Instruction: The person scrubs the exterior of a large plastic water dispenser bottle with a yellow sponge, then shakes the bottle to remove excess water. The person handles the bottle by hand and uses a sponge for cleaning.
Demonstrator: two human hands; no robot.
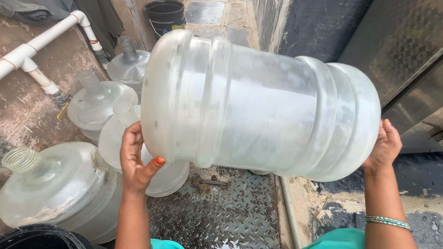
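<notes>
A large clear plastic water jug (258, 103) lies on its side in the air, filling the middle of the head view. My left hand (136, 161) grips its left end, thumb on the front. My right hand (384, 147) presses against its right end. The jug looks cloudy; I cannot tell whether anything is inside.
Several similar clear jugs (64, 184) stand upright at left, necks up. White pipes (41, 41) run along the wall at upper left. A black bucket (164, 16) stands at the top. A metal tread plate (217, 207) lies below. A dark metal panel (397, 41) is at right.
</notes>
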